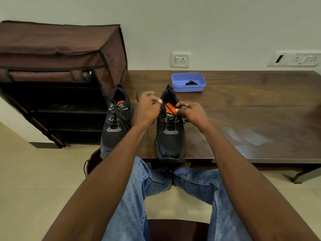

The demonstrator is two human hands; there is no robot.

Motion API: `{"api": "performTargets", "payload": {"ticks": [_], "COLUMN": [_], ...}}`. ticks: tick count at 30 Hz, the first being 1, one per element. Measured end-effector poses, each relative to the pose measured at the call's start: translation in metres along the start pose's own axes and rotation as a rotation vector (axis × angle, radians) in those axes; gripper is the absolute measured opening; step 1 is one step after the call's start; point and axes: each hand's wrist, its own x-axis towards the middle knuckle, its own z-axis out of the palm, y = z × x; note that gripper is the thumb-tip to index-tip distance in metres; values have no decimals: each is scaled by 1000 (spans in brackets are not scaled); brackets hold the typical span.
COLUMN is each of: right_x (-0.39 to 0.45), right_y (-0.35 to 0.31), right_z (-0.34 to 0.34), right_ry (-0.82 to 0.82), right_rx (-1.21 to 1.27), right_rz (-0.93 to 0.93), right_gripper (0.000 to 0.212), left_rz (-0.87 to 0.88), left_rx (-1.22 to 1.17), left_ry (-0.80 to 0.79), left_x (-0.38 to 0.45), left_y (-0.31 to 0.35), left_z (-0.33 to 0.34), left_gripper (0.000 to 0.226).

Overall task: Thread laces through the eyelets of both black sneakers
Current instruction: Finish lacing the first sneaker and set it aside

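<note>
Two black sneakers with orange tongues stand side by side at the near edge of the dark wooden table [243, 108], toes toward me. The left sneaker [115, 126] has its black lace crossed through the eyelets, with loose ends hanging. Over the upper eyelets of the right sneaker [170, 136] both hands work. My left hand [147, 108] pinches a black lace end at the shoe's left side. My right hand [192, 113] pinches the lace at the right side of the tongue. The topmost eyelets are hidden by my fingers.
A blue plastic tub [188, 82] with a small black bundle inside sits behind the right sneaker. A brown fabric shoe rack [60, 70] stands left of the table. My knees in jeans [156, 188] sit under the table edge, on a chair [175, 230]. Wall sockets [180, 59] are behind.
</note>
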Motion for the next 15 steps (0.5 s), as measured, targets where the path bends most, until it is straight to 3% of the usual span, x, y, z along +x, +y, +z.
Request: {"api": "performTargets", "payload": {"ticks": [3, 6, 8, 10, 13, 15], "right_x": [3, 3, 2, 2, 1, 0], "right_y": [2, 1, 0, 0, 0, 1], "right_z": [1, 3, 3, 3, 3, 3], "right_ry": [15, 12, 4, 2, 8, -1], "right_rx": [-14, -21, -6, -2, -13, -12], "right_rz": [19, 17, 19, 19, -4, -16], "right_gripper": [16, 17, 18, 18, 14, 14], "left_rz": [-136, -278, -216, -38, 177, 228], "left_rx": [-78, -16, 92, 200, 365, 492], "left_ry": [303, 332, 235, 71, -231, -360], "left_x": [12, 10, 5, 3, 0, -1], "left_y": [-15, -21, -17, -15, -8, -9], "left_z": [-14, -19, -16, -9, 5, 14], "left_gripper": [23, 20, 33, 45, 31, 28]}}
